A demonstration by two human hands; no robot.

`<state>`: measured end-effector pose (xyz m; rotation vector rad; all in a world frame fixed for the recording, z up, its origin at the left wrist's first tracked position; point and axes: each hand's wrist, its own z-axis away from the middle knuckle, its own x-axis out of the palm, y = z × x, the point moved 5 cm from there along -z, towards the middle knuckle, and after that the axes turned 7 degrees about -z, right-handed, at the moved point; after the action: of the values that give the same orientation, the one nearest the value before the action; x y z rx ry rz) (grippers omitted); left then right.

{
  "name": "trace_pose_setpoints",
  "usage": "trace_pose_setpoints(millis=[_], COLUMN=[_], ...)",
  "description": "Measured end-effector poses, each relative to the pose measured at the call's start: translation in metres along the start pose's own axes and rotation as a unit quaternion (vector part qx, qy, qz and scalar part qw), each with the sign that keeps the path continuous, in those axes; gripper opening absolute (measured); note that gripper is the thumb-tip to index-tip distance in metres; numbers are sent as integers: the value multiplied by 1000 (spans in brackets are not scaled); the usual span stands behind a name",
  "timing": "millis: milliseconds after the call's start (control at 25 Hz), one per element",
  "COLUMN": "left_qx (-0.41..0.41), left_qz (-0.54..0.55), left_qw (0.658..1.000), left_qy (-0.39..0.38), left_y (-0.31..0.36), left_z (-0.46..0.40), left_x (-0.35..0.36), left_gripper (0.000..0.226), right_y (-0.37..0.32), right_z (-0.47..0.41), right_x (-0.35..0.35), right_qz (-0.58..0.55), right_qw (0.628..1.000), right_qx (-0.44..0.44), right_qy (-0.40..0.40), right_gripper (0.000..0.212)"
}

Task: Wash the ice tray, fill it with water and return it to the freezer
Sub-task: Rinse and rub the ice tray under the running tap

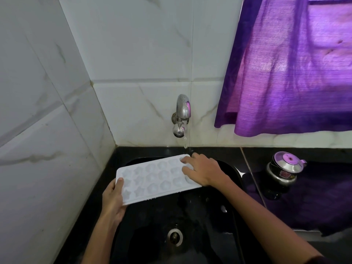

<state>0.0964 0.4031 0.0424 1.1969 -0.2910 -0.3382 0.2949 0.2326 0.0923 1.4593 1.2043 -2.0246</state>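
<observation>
Below, one ice tray [156,178], two hands

Open room over front half of sink [236,174], above drain [174,237], between the two forearms. Ice tray [152,180] spans back half of basin, tilted, far corner just under tap [181,119]; thin stream of water falling there. Left hand [112,199] grips near-left end, thumb on top; right hand [202,170] lies over far-right end, fingers in the cups. Little gap btwn tap and tray. Left side shut in by tiled wall [38,130] close to counter edge. Right: small steel pot w/ lid [283,168] on counter, well apart from sink; purple curtain [285,73] hangs low above it.
</observation>
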Motion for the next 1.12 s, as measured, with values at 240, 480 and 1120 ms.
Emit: trace_pose_setpoints(millis=[240,480,1120], left_qx=[29,42,49], left_qz=[-15,-13,15], left_qw=[999,999,999], left_qy=[20,22,4], left_y=[-4,-1,-3], left_z=[-9,-6,0], left_x=[-10,-5,3], left_gripper=[33,34,37], right_y=[-4,2,5], right_z=[-2,4,6], right_x=[4,11,-9], right_qz=[21,52,44], right_qw=[1000,998,998], right_qx=[-12,-21,-35], right_qy=[18,12,-10], right_gripper=[41,41,44])
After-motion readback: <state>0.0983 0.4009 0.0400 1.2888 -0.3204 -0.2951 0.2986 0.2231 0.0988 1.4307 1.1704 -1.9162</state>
